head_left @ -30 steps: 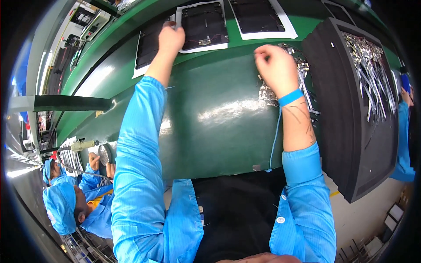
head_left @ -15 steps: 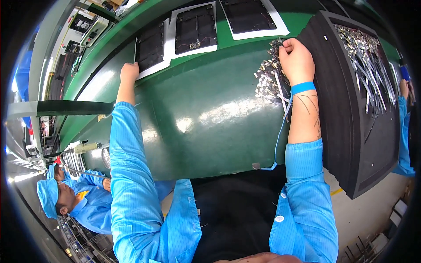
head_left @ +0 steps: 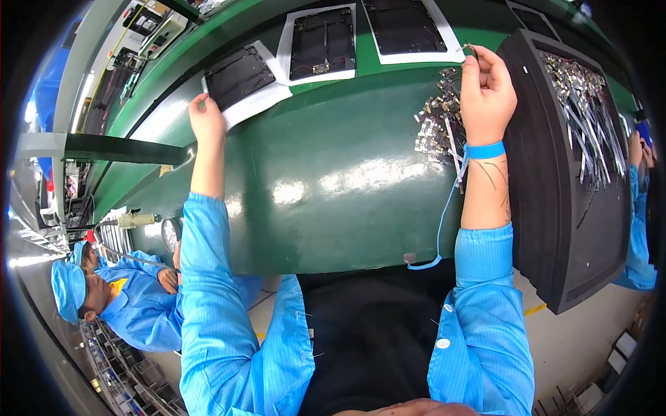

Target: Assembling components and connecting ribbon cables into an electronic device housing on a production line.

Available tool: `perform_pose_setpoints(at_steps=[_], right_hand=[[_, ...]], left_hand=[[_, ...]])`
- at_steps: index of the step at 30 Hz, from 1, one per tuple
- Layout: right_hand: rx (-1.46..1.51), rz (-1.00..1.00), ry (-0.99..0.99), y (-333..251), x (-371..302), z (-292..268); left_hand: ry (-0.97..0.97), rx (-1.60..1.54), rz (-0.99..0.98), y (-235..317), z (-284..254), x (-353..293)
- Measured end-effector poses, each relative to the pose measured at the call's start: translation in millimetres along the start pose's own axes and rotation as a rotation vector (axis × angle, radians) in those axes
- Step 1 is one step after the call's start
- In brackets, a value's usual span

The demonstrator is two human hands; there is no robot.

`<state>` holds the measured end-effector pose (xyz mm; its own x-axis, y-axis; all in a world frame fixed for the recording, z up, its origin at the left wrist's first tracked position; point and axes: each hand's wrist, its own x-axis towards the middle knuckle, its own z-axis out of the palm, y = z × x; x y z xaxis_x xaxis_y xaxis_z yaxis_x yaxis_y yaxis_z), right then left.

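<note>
At the far left of the bench, my left hand pinches the near corner of a flat black panel that lies at a slant on a white sheet. Up at the right, my right hand is closed with thumb and fingertips on a small electronic part, whose details are too small to tell. A loose pile of small circuit boards with flat silvery strips lies just left of my right wrist. A blue wrist strap circles that wrist, its cord running down to the bench edge.
Two more black panels rest on white sheets along the back. On the right stands a stack of black foam trays, the top one holding many strips and boards. A co-worker sits at the left, near a metal bar.
The left black panel and its sheet have turned and slid away from me with my left hand. My right hand has lifted off the pile, moving slightly right, with a small part in its fingertips.
</note>
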<state>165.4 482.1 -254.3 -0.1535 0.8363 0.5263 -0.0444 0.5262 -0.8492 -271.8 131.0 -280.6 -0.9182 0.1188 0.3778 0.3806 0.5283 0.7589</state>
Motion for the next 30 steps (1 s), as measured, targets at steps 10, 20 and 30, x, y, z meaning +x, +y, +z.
perform_pose_setpoints(at_steps=[10,20,30], right_hand=[[0.199,-0.095,-0.128,-1.8,-13.7,11.6],[0.145,-0.026,-0.155,13.3,-14.5,18.3],[0.050,-0.157,-0.090,14.0,-17.8,20.4]], left_hand=[[-0.266,-0.791,-0.107,114.6,-48.0,-169.1],[-0.535,-1.058,-0.077,196.6,-70.6,-180.7],[-0.661,-0.737,-0.246,120.3,-43.2,-199.9]])
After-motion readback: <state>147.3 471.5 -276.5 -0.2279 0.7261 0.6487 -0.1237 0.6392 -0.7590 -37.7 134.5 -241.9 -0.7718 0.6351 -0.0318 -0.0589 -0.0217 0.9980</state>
